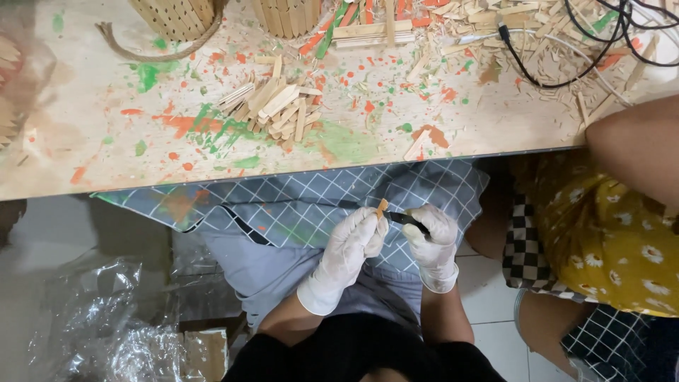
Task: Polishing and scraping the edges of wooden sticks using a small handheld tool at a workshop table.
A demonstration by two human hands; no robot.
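While the left hand (350, 244) pinches a small wooden stick (382, 207), right hand (433, 237) clenches a dark tool (407, 219), its handle hidden.

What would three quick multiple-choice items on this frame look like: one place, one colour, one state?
1. Where is the pile of cut wooden sticks?
A. on the paint-spattered table
B. on the floor
C. in a lap

2. What colour are the gloves on both hands?
A. blue
B. white
C. black

3. What is the left hand doing?
A. resting flat on the table
B. hanging empty
C. pinching a small wooden piece

Answers: 1 A, the pile lies mid-table among orange and green splashes. 2 B, both gloves are white. 3 C, the piece sticks up from its fingertips, while the right hand holds a dark tool against it.
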